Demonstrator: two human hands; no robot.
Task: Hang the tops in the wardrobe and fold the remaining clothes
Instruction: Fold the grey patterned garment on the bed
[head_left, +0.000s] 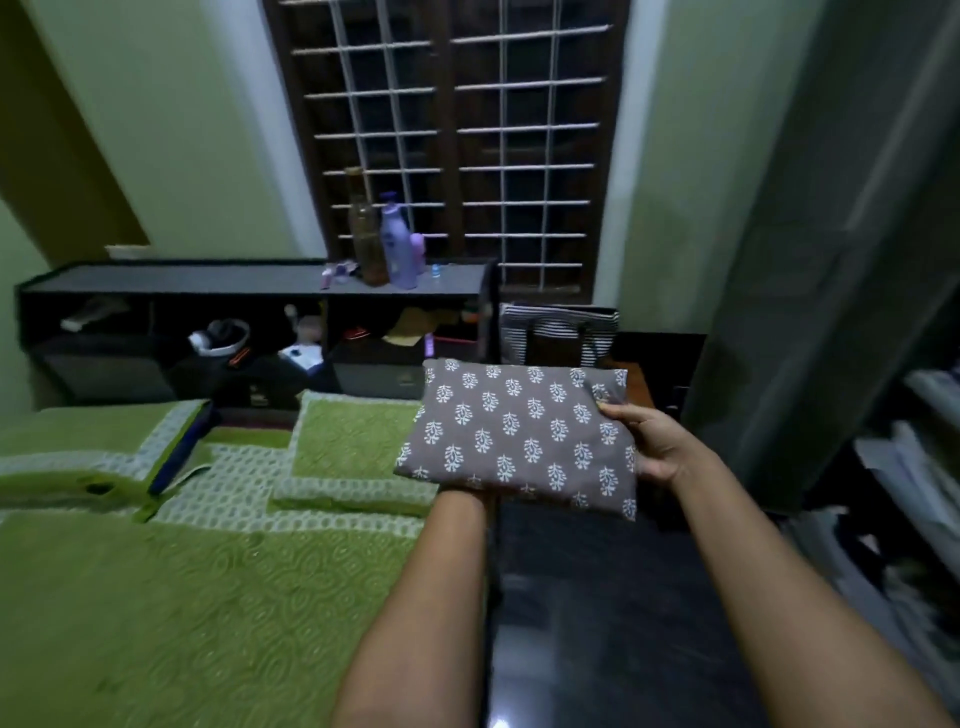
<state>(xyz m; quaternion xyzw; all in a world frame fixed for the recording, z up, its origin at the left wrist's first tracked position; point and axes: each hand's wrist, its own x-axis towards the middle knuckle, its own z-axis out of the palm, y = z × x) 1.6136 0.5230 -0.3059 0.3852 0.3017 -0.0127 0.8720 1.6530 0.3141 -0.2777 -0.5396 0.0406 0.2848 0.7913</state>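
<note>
A folded brown cloth bundle with white leaf prints is held up in the air, just past the bed's right edge. The right hand grips its side at 3 o'clock, thumb on top. The left hand is under it at 6 o'clock (mostly hidden, so I cannot tell its grip). The bed with the green patterned cover lies at 8 o'clock. A long dark shelf with a purple bottle stands at 11 o'clock.

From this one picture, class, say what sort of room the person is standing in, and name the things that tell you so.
Most likely a bedroom in a home. A bed with a green bedspread fills the left, shelves of stacked clothes stand on the right, and the person holds a folded printed garment.
</note>
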